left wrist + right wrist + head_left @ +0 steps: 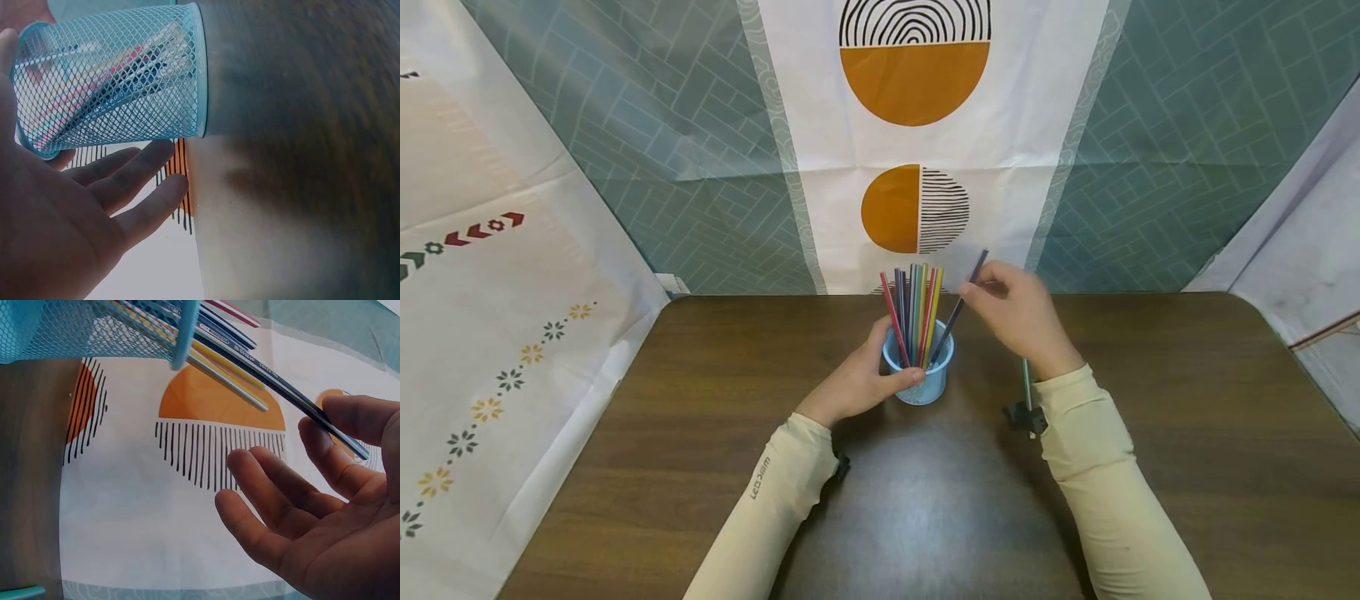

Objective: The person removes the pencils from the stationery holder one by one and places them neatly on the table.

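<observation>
A light blue mesh pencil cup (927,388) stands upright on the table, holding several colored pencils (914,312) in red, dark blue, green and yellow. My left hand (859,380) holds the cup near its rim, thumb on the near side; in the left wrist view its other fingers (134,175) spread beside the mesh (112,84). Between thumb and index finger, my right hand (1018,312) pinches a dark pencil (281,387) near its upper end. That pencil leans right, its lower end still inside the cup.
A green pencil (1027,383) lies on the brown wooden table (715,400), partly hidden by the right wrist and its black strap mount (1025,418). Behind the table's far edge hangs a patterned cloth (820,192). White cloth (512,333) hangs at the left.
</observation>
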{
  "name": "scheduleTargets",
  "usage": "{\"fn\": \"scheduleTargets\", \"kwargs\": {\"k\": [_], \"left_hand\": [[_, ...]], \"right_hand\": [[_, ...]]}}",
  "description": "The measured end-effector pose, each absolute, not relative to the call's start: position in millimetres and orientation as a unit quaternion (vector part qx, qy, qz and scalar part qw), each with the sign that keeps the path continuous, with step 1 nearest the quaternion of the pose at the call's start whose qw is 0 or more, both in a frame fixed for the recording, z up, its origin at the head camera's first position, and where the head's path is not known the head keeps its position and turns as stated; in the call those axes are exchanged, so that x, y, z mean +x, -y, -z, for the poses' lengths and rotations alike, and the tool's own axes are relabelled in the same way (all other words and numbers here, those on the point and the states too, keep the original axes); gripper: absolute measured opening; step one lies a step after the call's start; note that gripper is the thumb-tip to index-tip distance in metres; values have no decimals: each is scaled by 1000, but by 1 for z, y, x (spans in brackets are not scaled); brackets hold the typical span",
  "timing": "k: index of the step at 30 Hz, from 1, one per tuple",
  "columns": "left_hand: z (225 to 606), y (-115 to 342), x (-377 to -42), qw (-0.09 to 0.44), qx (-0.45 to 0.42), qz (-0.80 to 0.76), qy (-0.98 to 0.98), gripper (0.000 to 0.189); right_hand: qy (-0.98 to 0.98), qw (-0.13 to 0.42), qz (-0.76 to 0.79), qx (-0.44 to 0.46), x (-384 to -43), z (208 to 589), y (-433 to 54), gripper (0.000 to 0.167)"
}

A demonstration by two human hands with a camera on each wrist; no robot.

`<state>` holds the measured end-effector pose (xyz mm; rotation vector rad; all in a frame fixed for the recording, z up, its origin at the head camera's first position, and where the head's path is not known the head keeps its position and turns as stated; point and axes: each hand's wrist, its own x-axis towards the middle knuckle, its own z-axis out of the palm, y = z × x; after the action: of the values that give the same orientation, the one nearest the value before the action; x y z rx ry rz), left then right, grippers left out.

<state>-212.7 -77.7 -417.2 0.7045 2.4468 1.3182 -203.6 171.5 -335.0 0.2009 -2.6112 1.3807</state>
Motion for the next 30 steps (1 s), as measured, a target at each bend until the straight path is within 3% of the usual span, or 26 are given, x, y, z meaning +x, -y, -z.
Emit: {"fn": "scheduleTargets", "kwargs": {"k": [30], "left_hand": [[418,78,-213,146,237,-454,-846,97]], "right_hand": [[832,154,-532,33,-193,317,-200,31]]}}
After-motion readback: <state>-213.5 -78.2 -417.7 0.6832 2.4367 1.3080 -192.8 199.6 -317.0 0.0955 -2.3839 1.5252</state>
